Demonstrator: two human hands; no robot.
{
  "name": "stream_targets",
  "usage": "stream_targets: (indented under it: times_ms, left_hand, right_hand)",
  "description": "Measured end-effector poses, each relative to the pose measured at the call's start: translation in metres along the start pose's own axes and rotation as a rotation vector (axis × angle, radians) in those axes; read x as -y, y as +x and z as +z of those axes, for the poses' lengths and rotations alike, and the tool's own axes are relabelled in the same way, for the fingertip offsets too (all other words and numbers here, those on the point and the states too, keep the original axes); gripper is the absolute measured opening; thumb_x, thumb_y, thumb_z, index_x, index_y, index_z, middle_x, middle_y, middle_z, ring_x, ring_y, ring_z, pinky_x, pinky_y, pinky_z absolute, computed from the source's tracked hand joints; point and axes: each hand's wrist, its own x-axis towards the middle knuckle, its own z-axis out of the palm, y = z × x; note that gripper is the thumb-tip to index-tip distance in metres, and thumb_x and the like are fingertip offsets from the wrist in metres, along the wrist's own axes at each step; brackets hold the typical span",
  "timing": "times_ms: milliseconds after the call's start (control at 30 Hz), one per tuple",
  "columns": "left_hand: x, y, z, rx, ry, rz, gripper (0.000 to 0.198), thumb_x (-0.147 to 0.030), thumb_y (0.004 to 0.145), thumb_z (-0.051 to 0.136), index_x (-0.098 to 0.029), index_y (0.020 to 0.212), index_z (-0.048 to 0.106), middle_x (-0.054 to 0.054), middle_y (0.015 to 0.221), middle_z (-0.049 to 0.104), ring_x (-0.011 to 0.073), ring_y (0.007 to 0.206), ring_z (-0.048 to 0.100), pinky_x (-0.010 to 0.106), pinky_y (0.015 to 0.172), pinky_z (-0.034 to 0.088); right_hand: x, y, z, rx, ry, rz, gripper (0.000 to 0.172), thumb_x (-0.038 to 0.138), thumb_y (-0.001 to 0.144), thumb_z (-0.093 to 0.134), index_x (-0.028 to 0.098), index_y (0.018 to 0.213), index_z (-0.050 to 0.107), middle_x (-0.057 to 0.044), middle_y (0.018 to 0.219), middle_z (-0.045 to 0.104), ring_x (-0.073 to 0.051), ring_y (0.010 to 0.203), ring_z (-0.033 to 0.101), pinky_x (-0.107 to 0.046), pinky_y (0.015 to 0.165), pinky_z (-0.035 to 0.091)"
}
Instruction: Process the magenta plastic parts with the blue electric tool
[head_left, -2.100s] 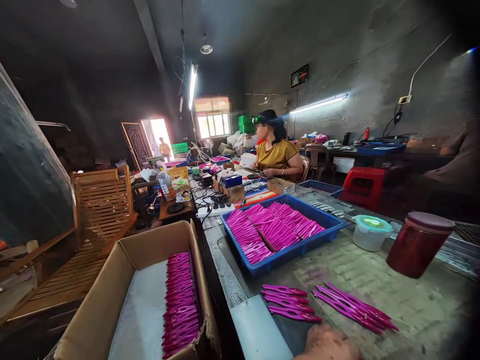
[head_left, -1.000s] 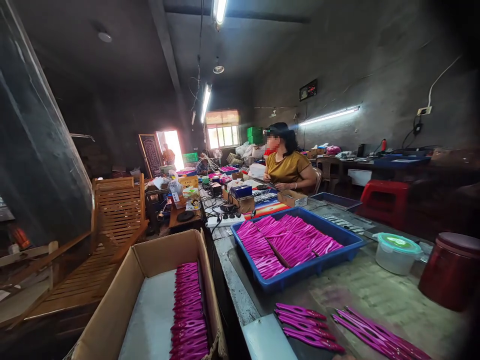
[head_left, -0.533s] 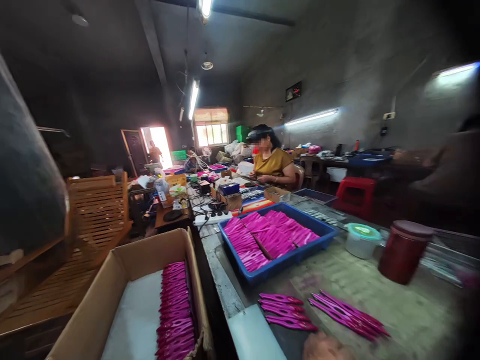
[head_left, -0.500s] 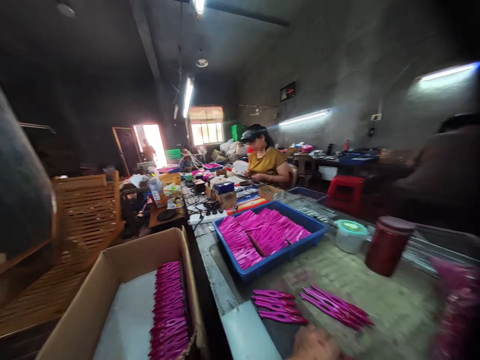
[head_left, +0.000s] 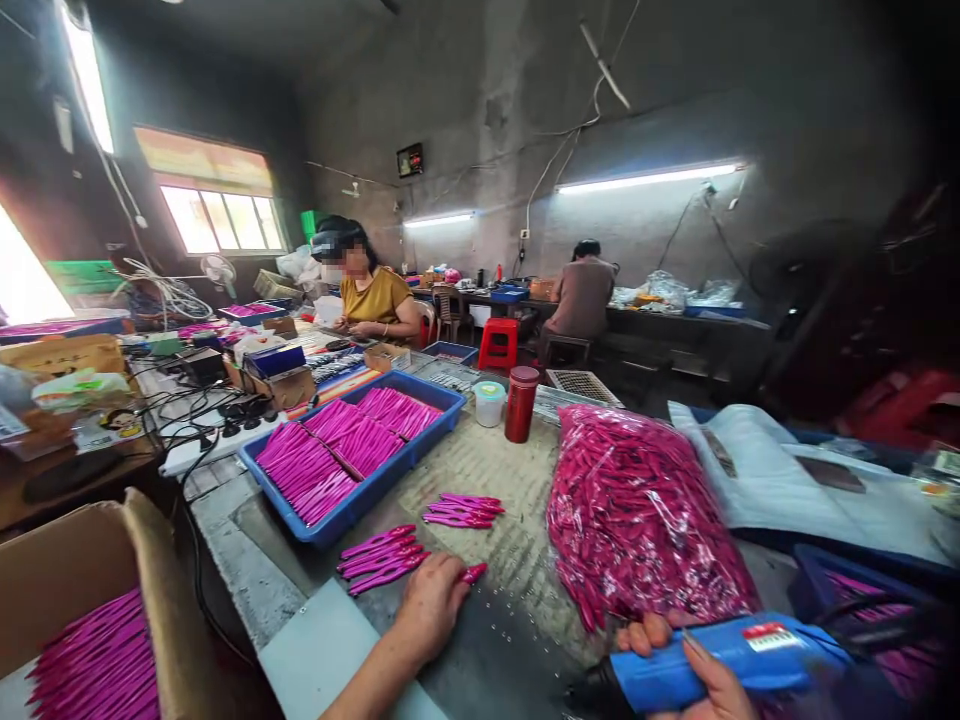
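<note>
My left hand [head_left: 429,606] rests on the dark mat [head_left: 517,655], fingers closed on a slim magenta plastic piece [head_left: 474,573] whose red tip sticks out past them. A fan of like magenta pieces [head_left: 381,556] lies just beyond that hand, and a second small group [head_left: 463,509] lies farther off. At the lower right, my right hand [head_left: 712,685] is wrapped round a blue electric screwdriver [head_left: 780,650] with a black nose pointing left. Its tip is blurred, above the mat and apart from the held piece. Small shiny bits [head_left: 501,612] are scattered between the hands.
A blue tray [head_left: 319,535] of magenta pieces stands behind the left hand. A clear bag [head_left: 645,510] of red pieces bulges beyond the tool. A red canister [head_left: 521,405] and a lidded tub [head_left: 490,403] stand farther back. A cardboard box [head_left: 150,560] is at left; two co-workers sit beyond.
The view has swung right. My right hand with the blue electric screwdriver has come into view, and my left hand now shows clearly with a magenta piece in it.
</note>
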Motion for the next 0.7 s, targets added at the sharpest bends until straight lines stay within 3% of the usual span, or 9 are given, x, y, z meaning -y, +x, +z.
stream_targets:
  times_ms: [200, 400, 700]
  left_hand:
    - [0.004, 0.001, 0.003, 0.007, 0.025, 0.015, 0.017, -0.019, 0.084, 0.043, -0.018, 0.076, 0.058, 0.005, 0.085, 0.061, 0.0169, 0.083, 0.055, 0.025, 0.074, 0.04]
    - [0.003, 0.001, 0.003, 0.006, 0.048, 0.038, 0.018, -0.019, 0.084, 0.043, -0.018, 0.077, 0.06, 0.004, 0.086, 0.061, 0.0168, 0.084, 0.055, 0.025, 0.076, 0.04]
    - [-0.002, 0.004, -0.001, 0.054, 0.058, -0.033, 0.013, -0.019, 0.082, 0.048, -0.018, 0.08, 0.061, 0.003, 0.087, 0.062, 0.0162, 0.087, 0.055, 0.023, 0.076, 0.038]
  right_hand:
    - [0.004, -0.009, 0.017, -0.089, 0.076, -0.001, 0.038, 0.035, 0.042, 0.073, 0.02, 0.07, 0.051, 0.002, 0.06, 0.047, -0.014, 0.052, 0.044, -0.028, 0.049, 0.044]
    - [0.0, -0.005, 0.013, -0.065, 0.095, -0.001, 0.037, 0.034, 0.044, 0.073, 0.02, 0.071, 0.051, 0.002, 0.059, 0.047, -0.014, 0.052, 0.044, -0.028, 0.05, 0.043]
    - [-0.001, -0.004, 0.011, -0.012, 0.071, -0.057, 0.033, 0.035, 0.05, 0.07, 0.02, 0.073, 0.051, 0.002, 0.058, 0.046, -0.014, 0.05, 0.044, -0.028, 0.049, 0.043]
